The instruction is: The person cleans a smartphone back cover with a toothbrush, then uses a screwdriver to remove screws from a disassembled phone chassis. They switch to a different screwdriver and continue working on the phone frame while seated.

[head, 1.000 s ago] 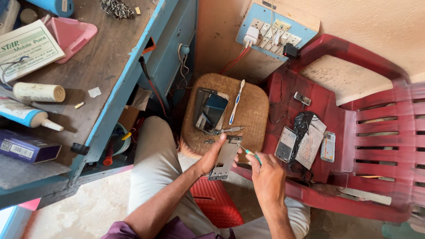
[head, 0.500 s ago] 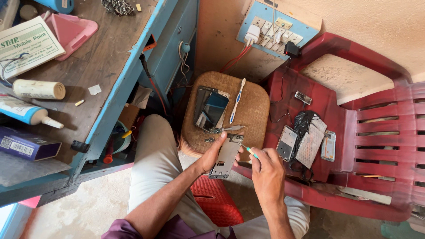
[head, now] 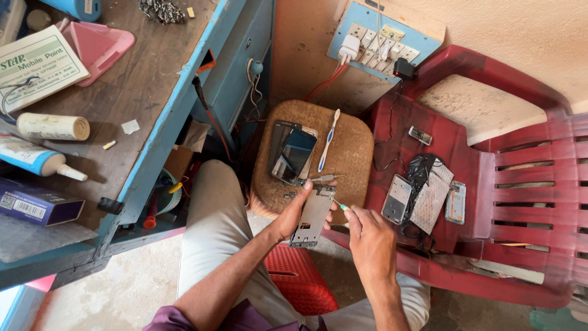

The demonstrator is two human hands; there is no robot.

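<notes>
Phone frame (head: 313, 214) held tilted over the near edge of the round wooden stool (head: 349, 159); left hand (head: 293, 217) fingers closed round it. Right hand (head: 369, 236) fingers pinch a green-handled screwdriver (head: 340, 206), tip at the frame. Phones (head: 293, 154) and toothbrush (head: 329, 140) lie on the stool

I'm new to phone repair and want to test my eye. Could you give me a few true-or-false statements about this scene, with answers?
1. The left hand holds a phone frame. True.
2. The right hand holds a hammer. False: it holds a thin screwdriver.
3. A toothbrush lies on the stool. True.
4. The chair is blue. False: it is red.
5. The screwdriver's tip is at the frame. True.
</notes>
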